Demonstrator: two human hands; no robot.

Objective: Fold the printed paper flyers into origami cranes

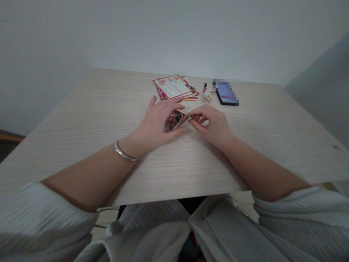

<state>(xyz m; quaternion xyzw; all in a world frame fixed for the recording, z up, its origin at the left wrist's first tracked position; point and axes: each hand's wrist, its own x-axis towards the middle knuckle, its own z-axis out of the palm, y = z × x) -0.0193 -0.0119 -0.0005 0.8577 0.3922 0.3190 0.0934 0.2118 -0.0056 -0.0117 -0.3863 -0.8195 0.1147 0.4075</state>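
Between my two hands lies a small folded piece of printed paper [176, 120], dark and red with a pale pointed corner at its right. My left hand [160, 118] rests over its left part, palm down, thumb along the near side and fingers along the far side. With thumb and fingertips, my right hand [212, 122] pinches the paper's right tip. The part under my left palm is hidden. A silver bangle [124, 152] circles my left wrist.
Behind my hands, a stack of printed paper sheets [174, 87] lies fanned on the pale wooden table [89, 120]. Right of it stands a small folded paper figure [207, 95], bird-like in shape. A phone [226, 92] lies beside that. A wall [174, 36] rises behind the table.
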